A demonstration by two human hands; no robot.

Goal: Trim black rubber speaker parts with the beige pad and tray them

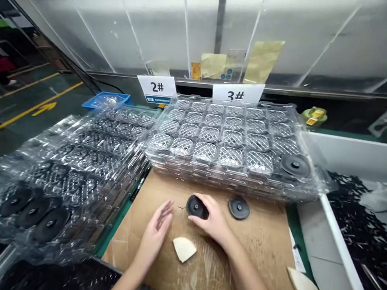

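Your right hand (211, 217) grips a black disc (193, 205), fingers round its far side and thumb along its near side, over the far half of the cardboard (262, 243); you cannot tell from this angle whether the disc touches the cardboard. Just left of it, your left hand (159, 221) holds nothing, its fingers slightly curled and its thumb apart from them. Between your wrists lies a white wedge (184, 249). Right of your right hand, a second disc (239, 207) lies flat near the cardboard's far edge. Another wedge (303, 285) sits at the cardboard's right edge, towards the near corner.

Beyond the far edge, you face a stack of clear trays (208, 152), with one more disc (295, 165) in the near right corner of the top one. Past the cardboard's left edge is another tray stack (109, 164), three discs (33, 211) in a row by its near edge. On your right stands a white bin (335, 254) of small black parts (361, 216). Cards marked 2# (157, 87) and 3# (237, 93) stand behind the trays.
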